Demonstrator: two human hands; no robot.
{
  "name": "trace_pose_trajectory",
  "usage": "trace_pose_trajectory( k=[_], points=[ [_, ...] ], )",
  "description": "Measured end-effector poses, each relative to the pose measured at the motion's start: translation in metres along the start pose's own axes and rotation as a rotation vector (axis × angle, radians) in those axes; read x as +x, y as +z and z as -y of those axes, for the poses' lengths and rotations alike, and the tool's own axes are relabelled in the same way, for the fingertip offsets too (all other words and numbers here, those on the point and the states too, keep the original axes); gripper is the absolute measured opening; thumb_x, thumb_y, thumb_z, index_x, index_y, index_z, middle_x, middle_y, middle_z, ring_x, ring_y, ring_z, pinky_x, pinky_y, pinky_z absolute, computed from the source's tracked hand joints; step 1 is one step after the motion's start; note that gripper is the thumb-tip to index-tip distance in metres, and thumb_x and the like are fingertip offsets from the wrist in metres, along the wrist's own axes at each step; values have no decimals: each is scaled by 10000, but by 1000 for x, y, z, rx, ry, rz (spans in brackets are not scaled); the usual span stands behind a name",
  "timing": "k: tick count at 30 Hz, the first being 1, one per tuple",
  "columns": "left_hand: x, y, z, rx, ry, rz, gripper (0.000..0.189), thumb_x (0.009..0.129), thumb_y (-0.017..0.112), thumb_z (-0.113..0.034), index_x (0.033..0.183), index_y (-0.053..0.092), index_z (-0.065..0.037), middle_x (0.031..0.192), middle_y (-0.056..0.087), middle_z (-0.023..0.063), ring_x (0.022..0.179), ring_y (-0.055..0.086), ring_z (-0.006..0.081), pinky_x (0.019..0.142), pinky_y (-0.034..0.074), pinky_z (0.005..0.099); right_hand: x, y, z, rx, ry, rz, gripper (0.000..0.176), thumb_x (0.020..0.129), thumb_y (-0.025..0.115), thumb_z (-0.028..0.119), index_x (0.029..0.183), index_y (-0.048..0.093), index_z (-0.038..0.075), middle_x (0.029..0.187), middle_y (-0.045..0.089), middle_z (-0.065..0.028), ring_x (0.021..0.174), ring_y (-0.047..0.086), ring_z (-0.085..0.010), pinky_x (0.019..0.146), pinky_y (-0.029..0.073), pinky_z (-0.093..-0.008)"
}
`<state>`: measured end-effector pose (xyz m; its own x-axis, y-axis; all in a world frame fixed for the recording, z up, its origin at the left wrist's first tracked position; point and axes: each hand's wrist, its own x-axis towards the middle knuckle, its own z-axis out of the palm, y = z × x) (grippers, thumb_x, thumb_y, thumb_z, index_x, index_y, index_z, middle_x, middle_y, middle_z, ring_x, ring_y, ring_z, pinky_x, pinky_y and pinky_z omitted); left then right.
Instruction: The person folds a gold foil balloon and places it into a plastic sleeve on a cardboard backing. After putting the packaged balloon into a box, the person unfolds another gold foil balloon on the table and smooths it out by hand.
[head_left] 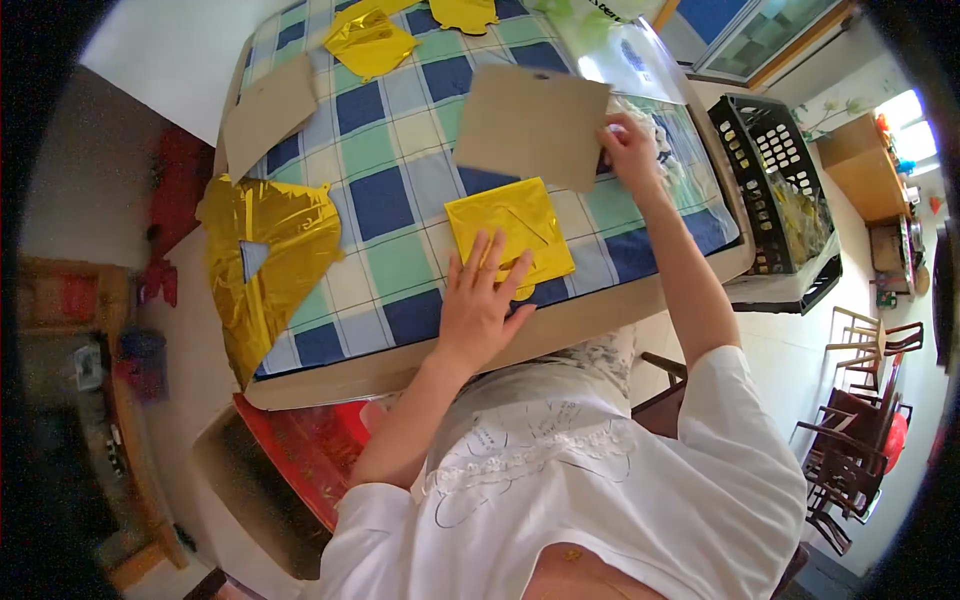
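Resting left hand (pixel 478 310), fingers spread, on the folded gold sheet (pixel 525 220) near the middle of the counter's (pixel 590 315) near edge; pinching the cardboard piece (pixel 530 130) by its right side with right hand (pixel 632 150), seemingly above the surface. Could tip or drop the cardboard, given so one-sided a grip. Could crease or drag the folded gold sheet, thin-looking and slick, by sliding the spread fingers. Could lose the large gold sheet (pixel 295 220) to the floor, given its overhang at the left edge.

Covered in plaid cloth (pixel 375 205). Strewn with gold pieces (pixel 370 45) at the far edge, clear plastic (pixel 640 65) at the far right corner. Beyond the right edge, a black crate (pixel 748 200); farther off, wooden chairs (pixel 835 500).
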<state>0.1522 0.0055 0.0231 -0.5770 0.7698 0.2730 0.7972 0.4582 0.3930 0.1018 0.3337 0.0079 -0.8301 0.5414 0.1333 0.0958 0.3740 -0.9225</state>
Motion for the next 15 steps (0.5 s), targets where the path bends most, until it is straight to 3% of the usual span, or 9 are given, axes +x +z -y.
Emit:
trace_pose_trajectory(
  k=[4, 8, 11, 14, 15],
  points=[
    [2, 6, 3, -18, -6, 28, 599, 856, 658, -328, 1395, 453, -166, 1511, 280, 201, 1417, 236, 378, 1123, 214, 563, 0, 17, 5, -92, 14, 314, 167, 857, 653, 106, 1004, 600, 49, 644, 579, -7, 539, 503, -74, 480, 400, -261],
    [5, 11, 8, 35, -16, 17, 557, 892, 615, -303, 1400, 446, -150, 1505, 291, 205, 1410, 247, 383, 1124, 216, 559, -10, 28, 11, -38, 75, 449, 170, 836, 675, 109, 990, 614, 69, 636, 583, -19, 546, 513, -85, 500, 426, -284],
    [16, 10, 14, 83, -44, 3, 546, 906, 600, -286, 1404, 435, -137, 1498, 300, 212, 1403, 259, 389, 1123, 220, 556, -12, 32, 16, -112, 37, 479, 182, 840, 672, 114, 1004, 610, 63, 649, 599, -31, 567, 529, -92, 522, 446, -291],
    [29, 14, 25, 108, -94, -16, 551, 912, 594, -287, 1410, 422, -126, 1492, 306, 218, 1395, 268, 399, 1121, 220, 560, -16, 36, 24, -105, 63, 479, 188, 874, 647, 99, 1052, 600, 62, 630, 524, 49, 560, 460, -37, 492, 371, -227],
    [34, 14, 27, 105, -102, -24, 555, 914, 592, -289, 1413, 417, -122, 1492, 306, 219, 1394, 269, 402, 1121, 217, 561, -17, 36, 28, -167, 67, 469, 207, 871, 648, 101, 1070, 601, 63, 663, 547, 27, 580, 492, -62, 514, 397, -247]
  ],
)
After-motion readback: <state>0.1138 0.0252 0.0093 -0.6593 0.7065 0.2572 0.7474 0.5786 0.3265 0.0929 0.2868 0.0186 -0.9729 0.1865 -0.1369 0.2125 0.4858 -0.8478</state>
